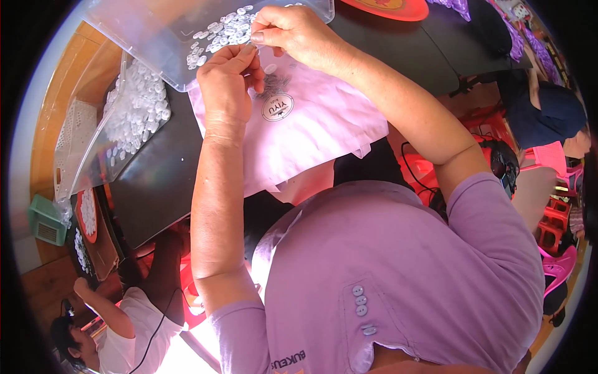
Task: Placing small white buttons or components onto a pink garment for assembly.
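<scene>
My left hand (227, 81) and my right hand (298, 36) meet fingertip to fingertip over the near edge of a clear plastic tray (146, 34). Both are closed in a pinch; whatever sits between the fingers is too small to make out. Beyond them, small clear oval plastic pieces (227, 32) lie heaped in the tray. A pink cloth bag (311, 118) with a round printed emblem is spread below my hands. On it rests a patch of thin dark bits (273, 86), with a single clear oval piece (270, 68) just above, close to my left fingers.
Left of the tray, a clear bag (140, 103) of similar pieces lies on the dark table (156, 193). A red plate (87, 215) with pieces and a green basket (47, 221) are farther left. Another red plate (392, 7) is at the far edge. People sit at both sides.
</scene>
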The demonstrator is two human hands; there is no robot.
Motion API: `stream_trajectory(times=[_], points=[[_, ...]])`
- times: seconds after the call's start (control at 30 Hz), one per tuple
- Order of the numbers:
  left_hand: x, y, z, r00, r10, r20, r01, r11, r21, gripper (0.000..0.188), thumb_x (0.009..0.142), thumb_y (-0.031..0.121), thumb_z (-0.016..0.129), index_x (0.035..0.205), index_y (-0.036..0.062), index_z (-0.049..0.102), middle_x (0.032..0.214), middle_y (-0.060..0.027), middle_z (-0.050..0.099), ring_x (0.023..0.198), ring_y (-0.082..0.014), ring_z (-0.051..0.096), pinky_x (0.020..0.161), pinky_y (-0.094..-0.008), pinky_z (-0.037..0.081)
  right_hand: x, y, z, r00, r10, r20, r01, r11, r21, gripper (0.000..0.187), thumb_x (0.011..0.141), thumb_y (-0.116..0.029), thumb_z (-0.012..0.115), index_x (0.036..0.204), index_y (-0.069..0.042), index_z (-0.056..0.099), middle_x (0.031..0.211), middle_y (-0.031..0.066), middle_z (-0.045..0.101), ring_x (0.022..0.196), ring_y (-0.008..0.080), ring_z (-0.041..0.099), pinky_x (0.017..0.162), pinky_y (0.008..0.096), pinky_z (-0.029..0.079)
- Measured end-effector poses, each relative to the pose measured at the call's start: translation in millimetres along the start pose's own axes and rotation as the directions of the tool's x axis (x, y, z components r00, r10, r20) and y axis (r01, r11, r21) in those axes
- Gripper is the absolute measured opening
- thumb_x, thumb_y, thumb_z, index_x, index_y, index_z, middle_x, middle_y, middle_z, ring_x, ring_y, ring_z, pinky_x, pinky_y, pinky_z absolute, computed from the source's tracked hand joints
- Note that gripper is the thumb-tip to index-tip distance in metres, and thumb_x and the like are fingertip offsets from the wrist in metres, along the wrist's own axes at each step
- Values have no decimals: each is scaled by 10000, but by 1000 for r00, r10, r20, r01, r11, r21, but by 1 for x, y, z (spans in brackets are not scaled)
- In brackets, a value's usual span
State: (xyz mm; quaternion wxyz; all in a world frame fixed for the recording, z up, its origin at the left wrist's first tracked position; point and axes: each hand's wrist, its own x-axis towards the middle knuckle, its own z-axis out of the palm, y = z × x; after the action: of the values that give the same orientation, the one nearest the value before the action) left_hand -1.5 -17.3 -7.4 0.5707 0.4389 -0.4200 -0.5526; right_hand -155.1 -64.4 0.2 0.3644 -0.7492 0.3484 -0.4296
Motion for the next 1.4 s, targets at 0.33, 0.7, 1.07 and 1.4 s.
stream_trajectory(times=[0.33, 0.7, 1.07, 1.4], points=[[-4, -6, 8, 992, 101, -73, -94, 991, 92, 172, 909, 95, 607, 871, -73, 611, 694, -77, 566, 563, -153, 524, 477, -283, 407, -5, 1, 9, 986, 164, -15, -158, 967, 197, 183, 856, -159, 638, 840, 24, 643, 685, 69, 604, 542, 139, 570, 506, 296, 451], [-8, -3, 14, 987, 128, -101, -107, 974, 198, 148, 897, 78, 609, 870, -67, 620, 689, -68, 575, 565, -147, 515, 498, -266, 394, -6, -3, 8, 981, 195, 17, -189, 923, 335, 141, 836, -118, 648, 826, 23, 647, 687, 62, 595, 572, 118, 574, 514, 283, 458], [0, -3, 8, 992, 83, -96, -87, 995, -41, 145, 884, 79, 624, 850, -60, 598, 681, -82, 576, 521, -165, 537, 443, -281, 419, 3, 5, 5, 965, -160, -209, 172, 984, 42, 156, 909, -141, 572, 908, 13, 601, 791, 127, 653, 717, 195, 624, 629, 335, 475], [0, -3, 5, 991, 78, -107, -81, 996, -23, 138, 878, 74, 630, 863, -60, 602, 686, -90, 589, 524, -163, 548, 429, -276, 415, 4, 8, 5, 976, -208, -68, 169, 913, -370, 127, 855, -154, 588, 924, -93, 674, 878, 55, 690, 806, 234, 657, 690, 376, 505]])
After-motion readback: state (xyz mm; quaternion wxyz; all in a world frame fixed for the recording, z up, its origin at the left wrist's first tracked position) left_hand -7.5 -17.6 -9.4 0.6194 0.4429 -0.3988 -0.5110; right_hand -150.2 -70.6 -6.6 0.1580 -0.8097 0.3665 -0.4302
